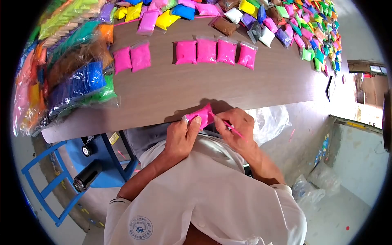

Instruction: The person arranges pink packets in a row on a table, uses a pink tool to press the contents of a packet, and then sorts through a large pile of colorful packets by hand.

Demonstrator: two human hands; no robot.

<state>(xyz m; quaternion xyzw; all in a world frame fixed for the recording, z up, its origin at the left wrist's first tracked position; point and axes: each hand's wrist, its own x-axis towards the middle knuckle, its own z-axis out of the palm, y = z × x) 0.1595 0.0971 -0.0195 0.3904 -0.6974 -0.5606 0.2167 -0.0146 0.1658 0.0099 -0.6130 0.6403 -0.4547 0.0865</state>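
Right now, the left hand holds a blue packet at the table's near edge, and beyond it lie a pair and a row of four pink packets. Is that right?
Not quite: the head view shows the packet in the left hand is pink, not blue. The pair and the row of four beyond it are right.

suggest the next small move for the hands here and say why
Probably smooth the held pink packet with the right hand while the left hand steadies it. It looks bent and creased between the hands, the left thumb presses on it, and the right fingertips are beside its other end. The six pink packets on the table look flatter.
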